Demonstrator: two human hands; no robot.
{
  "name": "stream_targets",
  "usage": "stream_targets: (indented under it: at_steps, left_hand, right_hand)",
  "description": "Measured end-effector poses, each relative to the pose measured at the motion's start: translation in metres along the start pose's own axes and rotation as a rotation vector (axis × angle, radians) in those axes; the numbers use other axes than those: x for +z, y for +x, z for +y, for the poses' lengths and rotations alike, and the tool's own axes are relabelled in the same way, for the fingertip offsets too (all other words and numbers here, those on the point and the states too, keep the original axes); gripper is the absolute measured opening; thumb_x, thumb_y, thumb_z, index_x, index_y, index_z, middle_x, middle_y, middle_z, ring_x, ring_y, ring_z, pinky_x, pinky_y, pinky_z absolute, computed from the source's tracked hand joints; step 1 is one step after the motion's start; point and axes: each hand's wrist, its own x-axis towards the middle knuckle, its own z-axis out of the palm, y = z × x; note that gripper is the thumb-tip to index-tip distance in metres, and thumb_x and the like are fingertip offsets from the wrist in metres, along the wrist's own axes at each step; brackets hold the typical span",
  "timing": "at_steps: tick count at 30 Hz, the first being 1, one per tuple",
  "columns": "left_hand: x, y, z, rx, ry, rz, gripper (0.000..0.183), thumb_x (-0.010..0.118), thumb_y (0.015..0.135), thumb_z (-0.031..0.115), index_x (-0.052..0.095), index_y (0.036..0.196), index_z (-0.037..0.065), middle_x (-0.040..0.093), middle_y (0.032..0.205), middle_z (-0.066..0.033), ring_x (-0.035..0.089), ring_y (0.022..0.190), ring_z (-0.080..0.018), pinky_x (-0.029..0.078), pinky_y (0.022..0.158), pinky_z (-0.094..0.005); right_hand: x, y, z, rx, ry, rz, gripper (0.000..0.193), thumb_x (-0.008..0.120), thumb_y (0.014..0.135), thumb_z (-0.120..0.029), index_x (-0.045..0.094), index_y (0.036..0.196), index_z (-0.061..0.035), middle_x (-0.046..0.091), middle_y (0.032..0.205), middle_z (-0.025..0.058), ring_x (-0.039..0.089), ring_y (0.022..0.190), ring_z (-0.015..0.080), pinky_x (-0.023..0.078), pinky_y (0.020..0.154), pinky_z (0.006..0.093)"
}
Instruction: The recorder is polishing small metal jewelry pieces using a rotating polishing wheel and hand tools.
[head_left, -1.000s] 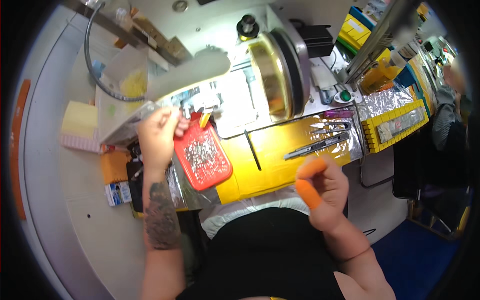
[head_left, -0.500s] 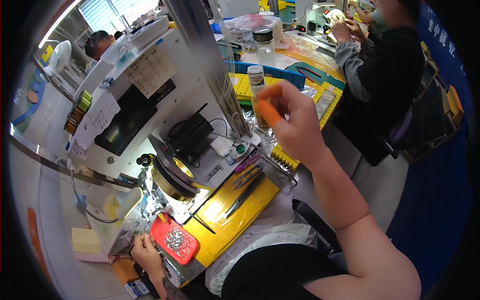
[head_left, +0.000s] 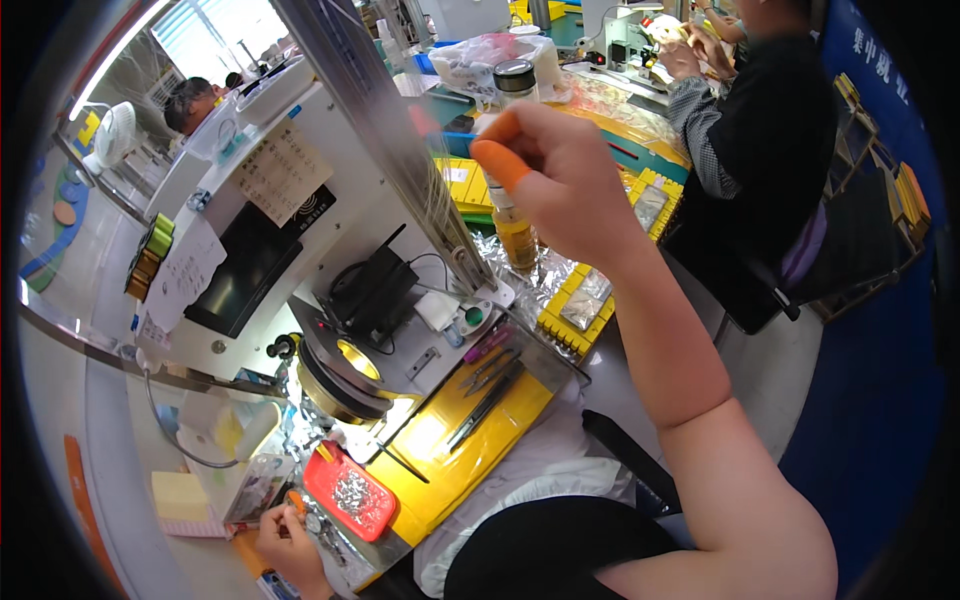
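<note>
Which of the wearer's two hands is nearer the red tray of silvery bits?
The left hand, low beside the red tray; the right hand is raised well away from it, with orange covers on its fingertips.

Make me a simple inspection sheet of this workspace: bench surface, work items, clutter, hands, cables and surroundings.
Surface: glossy yellow covering along the bench's near side, catching bright glare.
Job's things: red tray holding small silvery pieces.
Clutter: slim dark tools and a thin black stick on the yellow covering.
Hands: left hand beside the red tray; right hand raised, with orange covers. Whether either holds anything, I cannot tell.
Cables: grey flexible conduit curving at the left.
Surroundings: co-worker at upper right; white fan at upper left.
</note>
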Motion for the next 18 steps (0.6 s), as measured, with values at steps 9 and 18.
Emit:
stream_targets:
  at_steps: [9, 18]
  left_hand:
    - [0.033, -0.021, 0.128, 0.583, -0.411, 0.036, 0.005, 0.070, 0.088, 0.004, 0.068, 0.091, 0.000, 0.069, 0.074, -0.0114, 0.065, 0.065, -0.0161, 0.048, 0.058, -0.0255]
    - [0.067, 0.003, 0.294, 0.759, -1.028, -0.221, 0.026, 0.072, 0.086, -0.003, 0.068, 0.112, -0.001, 0.070, 0.108, -0.0120, 0.060, 0.064, -0.0079, 0.047, 0.058, -0.0197]
  right_hand:
    - [-0.021, -0.051, -0.046, 0.101, 0.461, -0.253, 0.011, 0.072, 0.092, -0.005, 0.067, 0.094, 0.0044, 0.071, 0.088, 0.0070, 0.064, 0.076, 0.0075, 0.050, 0.070, 0.0214]
    - [-0.011, -0.060, -0.066, 0.080, 0.542, -0.172, 0.007, 0.074, 0.090, -0.003, 0.069, 0.092, 0.0030, 0.065, 0.076, -0.0014, 0.055, 0.068, 0.0012, 0.041, 0.059, 0.0189]
